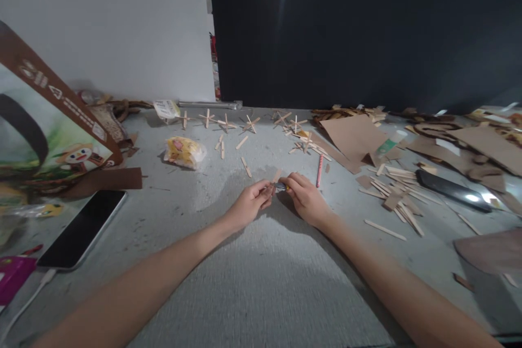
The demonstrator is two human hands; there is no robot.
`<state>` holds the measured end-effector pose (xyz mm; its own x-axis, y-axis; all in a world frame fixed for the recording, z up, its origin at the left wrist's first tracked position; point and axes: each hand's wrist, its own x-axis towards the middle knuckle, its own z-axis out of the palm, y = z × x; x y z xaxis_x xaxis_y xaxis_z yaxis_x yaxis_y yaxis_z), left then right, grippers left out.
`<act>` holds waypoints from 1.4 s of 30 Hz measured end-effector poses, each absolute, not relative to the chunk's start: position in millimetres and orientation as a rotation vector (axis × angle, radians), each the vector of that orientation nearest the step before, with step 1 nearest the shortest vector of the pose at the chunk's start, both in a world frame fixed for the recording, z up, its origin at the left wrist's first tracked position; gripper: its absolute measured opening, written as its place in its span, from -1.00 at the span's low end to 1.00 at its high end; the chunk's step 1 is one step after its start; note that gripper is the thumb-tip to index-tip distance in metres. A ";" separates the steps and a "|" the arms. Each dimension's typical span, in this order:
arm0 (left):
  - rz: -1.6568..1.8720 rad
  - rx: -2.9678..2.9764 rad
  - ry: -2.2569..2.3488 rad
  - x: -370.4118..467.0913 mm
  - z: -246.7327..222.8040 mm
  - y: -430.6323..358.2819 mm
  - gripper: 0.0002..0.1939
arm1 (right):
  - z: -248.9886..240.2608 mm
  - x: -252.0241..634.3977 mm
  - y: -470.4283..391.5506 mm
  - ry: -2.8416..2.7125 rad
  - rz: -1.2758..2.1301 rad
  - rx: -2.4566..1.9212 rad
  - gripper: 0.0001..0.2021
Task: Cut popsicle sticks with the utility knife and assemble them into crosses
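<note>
My left hand [255, 199] is closed, its fingers pinching a wooden craft stick [277, 175] that points up and away from me. Closed as well, my right hand [305, 196] grips a small metal tool with a bit of yellow [281, 186] and holds it against the stick. Fingers hide most of the tool, so its kind does not show. Just beyond the hands lie a loose craft stick [246, 167] and a red patterned pencil-like rod [319, 170]. Farther back stand several crossed-stick pieces [252, 124].
On the left are a phone [84, 230] with a cable, a printed bag [61, 119] and a wrapped yellow packet [185, 153]. To the right, craft sticks [402, 190] lie heaped beside a dark glossy case [452, 189], a glue stick [391, 142] and cardboard [353, 138].
</note>
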<state>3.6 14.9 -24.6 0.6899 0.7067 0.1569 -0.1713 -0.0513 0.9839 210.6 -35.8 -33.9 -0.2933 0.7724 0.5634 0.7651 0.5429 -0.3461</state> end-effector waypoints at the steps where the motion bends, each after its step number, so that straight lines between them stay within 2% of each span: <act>1: 0.761 1.444 0.476 4.0 -24.4 14.8 -0.43 | -33.8 210.6 -35.6 -2.075 0.012 -1.235 -0.61; 12: 0.793 1.341 0.479 2.3 -19.9 14.3 -0.51 | -32.8 209.8 -34.4 -2.055 0.053 -1.240 -0.61; 20: 0.759 1.449 0.497 3.4 -15.9 13.6 -0.40 | -34.1 210.4 -34.6 -2.080 0.023 -1.248 -0.59; 42: 0.772 1.385 0.513 2.4 -16.4 12.3 -0.39 | -33.6 210.5 -32.4 -2.076 0.021 -1.241 -0.64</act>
<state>2.4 12.3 -16.4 0.6609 0.7416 0.1154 -0.1807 0.0080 0.9835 210.5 -32.4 -33.6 -0.2891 0.7763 0.5601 0.7649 0.5391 -0.3525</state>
